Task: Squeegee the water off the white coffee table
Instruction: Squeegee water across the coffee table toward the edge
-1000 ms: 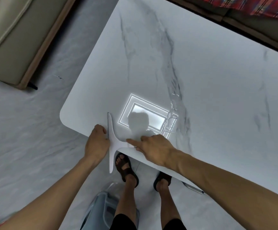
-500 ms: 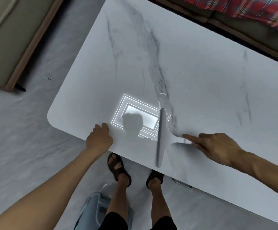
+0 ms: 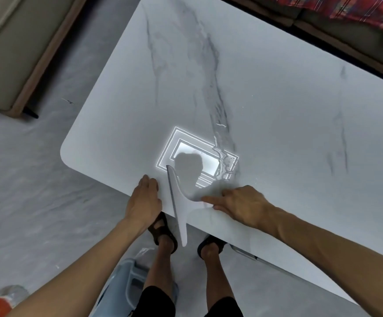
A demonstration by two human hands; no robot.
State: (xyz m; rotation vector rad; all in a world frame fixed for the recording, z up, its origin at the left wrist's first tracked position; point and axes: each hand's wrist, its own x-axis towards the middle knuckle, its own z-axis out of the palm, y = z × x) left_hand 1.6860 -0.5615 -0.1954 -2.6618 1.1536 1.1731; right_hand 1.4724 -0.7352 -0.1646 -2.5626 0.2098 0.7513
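The white marble-patterned coffee table (image 3: pixel 266 99) fills the upper right of the head view. A white squeegee (image 3: pixel 178 202) lies across its near edge, its long blade running from the tabletop out past the edge over the floor. My right hand (image 3: pixel 238 203) grips the squeegee's handle, index finger stretched along it. My left hand (image 3: pixel 143 200) rests flat on the table edge just left of the blade, holding nothing. A thin trail of water (image 3: pixel 220 163) glistens to the right of the bright ceiling-light reflection.
A beige sofa (image 3: pixel 7 53) stands at the upper left. Another seat with a red plaid cloth (image 3: pixel 357 12) runs behind the table. A light blue plastic bin (image 3: pixel 126 287) sits on the grey floor by my sandalled feet. A red-and-clear object (image 3: pixel 1 300) lies at the bottom left.
My right hand swept the squeegee right to the water trail, then dragged it back left toward the near edge beside my left hand. The camera view shifted slightly.
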